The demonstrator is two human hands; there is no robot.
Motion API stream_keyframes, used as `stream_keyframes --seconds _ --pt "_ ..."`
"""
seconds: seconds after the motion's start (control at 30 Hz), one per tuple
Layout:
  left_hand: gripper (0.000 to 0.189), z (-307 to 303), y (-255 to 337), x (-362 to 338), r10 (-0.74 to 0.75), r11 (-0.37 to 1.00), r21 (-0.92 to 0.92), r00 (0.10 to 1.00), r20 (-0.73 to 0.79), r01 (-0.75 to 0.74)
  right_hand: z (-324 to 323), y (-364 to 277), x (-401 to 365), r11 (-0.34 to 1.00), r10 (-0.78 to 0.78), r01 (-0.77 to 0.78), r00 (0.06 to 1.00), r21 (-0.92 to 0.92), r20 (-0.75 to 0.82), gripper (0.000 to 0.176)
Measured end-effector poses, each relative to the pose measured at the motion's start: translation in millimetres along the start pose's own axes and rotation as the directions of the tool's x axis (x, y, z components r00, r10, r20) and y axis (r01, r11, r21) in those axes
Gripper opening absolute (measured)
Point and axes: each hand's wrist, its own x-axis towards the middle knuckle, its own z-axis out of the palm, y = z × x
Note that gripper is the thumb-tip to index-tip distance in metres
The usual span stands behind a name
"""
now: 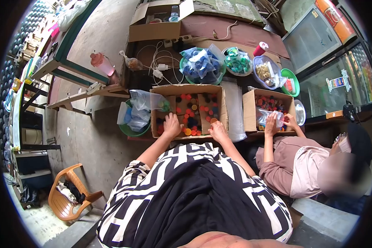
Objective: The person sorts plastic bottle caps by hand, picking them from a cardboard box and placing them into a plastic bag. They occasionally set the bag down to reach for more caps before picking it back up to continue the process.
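Observation:
A cardboard box (225, 108) in front of me holds many small round caps (190, 111) in red, orange and black, with cardboard strips between them. My left hand (172, 125) reaches into its left part, fingers bent down; what lies under them is hidden. Near the right part, my right hand (218, 131) has its fingertips together at an orange-brown cap (213, 120). A clear plastic bag (146, 101) with green pieces at its end lies over the box's left edge. Beneath that bag stands a green basin (130, 133) with blue pieces and more bags.
At the right, a co-worker holds a clear bag over a second box (249, 111) of caps. Behind stand basins of blue packets (202, 62), green pieces (237, 61) and tan pieces (265, 71). White cables (157, 62) lie at the back. Flat plastic sheets (234, 107) lie between the boxes.

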Motion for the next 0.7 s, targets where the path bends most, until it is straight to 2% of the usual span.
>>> stream_keyframes --seconds 0.03,0.07,0.1,0.17,0.2,0.27,0.33,0.4,0.47,0.5,0.53,0.6,0.63,0.67,0.7 --pt "0.065 8 -2 5 -0.087 0.996 0.037 0.991 0.097 0.084 1 2 1 1.0 -0.002 0.003 1.0 -0.014 0.024 0.037" --pt "0.065 16 -5 5 -0.094 0.995 0.034 0.991 0.1 0.091 1 4 2 1.0 -0.007 0.008 0.999 -0.026 0.048 0.043" --pt "0.072 20 -7 5 -0.16 0.987 0.037 0.98 0.12 0.157 0 3 5 0.998 -0.059 0.059 0.998 -0.008 0.027 0.055" --pt "0.086 30 -19 9 -0.236 0.972 0.035 0.952 0.194 0.234 -9 -8 16 0.999 -0.012 0.012 1.0 -0.045 0.0 0.06" --pt "0.086 35 -24 9 -0.242 0.97 0.039 0.951 0.19 0.239 -13 -11 23 0.996 0.042 -0.045 0.999 -0.081 -0.033 0.065" --pt "0.078 41 -27 6 -0.168 0.981 0.104 0.985 0.048 0.162 5 6 52 0.995 0.091 -0.092 0.996 -0.04 -0.022 0.063" --pt "0.074 32 -26 9 -0.172 0.982 0.093 0.982 0.083 0.164 8 8 72 0.985 0.16 -0.15 0.978 -0.086 0.134 0.056" --pt "0.071 24 -27 10 -0.182 0.982 0.078 0.976 0.121 0.174 6 11 82 0.983 0.159 -0.15 0.984 -0.108 0.083 0.049" --pt "0.065 20 -32 10 -0.147 0.989 0.028 0.981 0.127 0.145 -7 10 96 0.999 0.015 -0.003 0.973 -0.049 0.231 0.042" --pt "0.063 21 -34 8 -0.131 0.991 0.014 0.987 0.094 0.131 -20 9 98 0.983 -0.069 0.039 0.984 0.178 0.164 0.041" --pt "0.063 20 -37 8 -0.143 0.99 0.01 0.985 0.1 0.143 -17 16 110 0.919 -0.066 0.003 0.987 0.394 0.146 0.042" --pt "0.064 15 -40 9 -0.108 0.993 -0.027 0.983 0.149 0.113 -32 23 115 0.984 -0.076 0.072 0.997 0.162 0.016 0.034" --pt "0.064 12 -39 9 -0.116 0.992 -0.031 0.983 0.142 0.121 -32 28 123 0.984 -0.08 0.075 0.996 0.162 0.025 0.034" --pt "0.064 8 -39 12 -0.123 0.991 -0.032 0.982 0.144 0.129 -33 32 130 0.997 -0.079 0.076 0.993 0.034 0.092 0.029" --pt "0.064 3 -41 15 -0.128 0.99 -0.034 0.966 0.223 0.139 -32 33 133 0.992 -0.068 0.084 0.985 -0.093 0.158 0.024"
